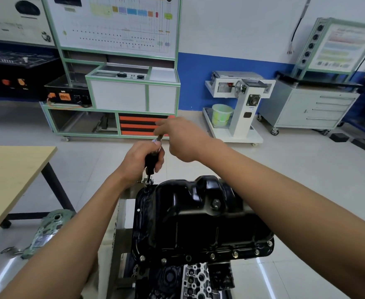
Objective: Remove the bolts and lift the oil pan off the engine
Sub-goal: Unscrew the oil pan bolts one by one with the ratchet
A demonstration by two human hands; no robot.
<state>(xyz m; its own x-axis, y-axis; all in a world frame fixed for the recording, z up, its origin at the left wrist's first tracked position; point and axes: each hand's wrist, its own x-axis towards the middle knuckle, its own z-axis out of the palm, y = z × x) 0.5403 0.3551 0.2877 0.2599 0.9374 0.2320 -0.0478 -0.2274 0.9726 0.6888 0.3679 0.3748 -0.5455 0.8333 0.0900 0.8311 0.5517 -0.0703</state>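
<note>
Just beyond our fingers [166, 125] we see orange drawers [134, 126]; well to their right, a pale green bucket [221, 115]; far to their left, a wooden table [11, 169].

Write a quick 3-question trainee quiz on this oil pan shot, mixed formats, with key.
1. Multiple choice: where does the socket of the tool sit?
A) on the far left corner of the flange of the oil pan
B) on the drain plug
C) on the near right corner of the flange

2. True or false: the bolts along the near edge of the flange are all out.

3. Fill in: the left hand grips the tool's black ____.

Key: 1 A; 2 false; 3 handle.
</note>
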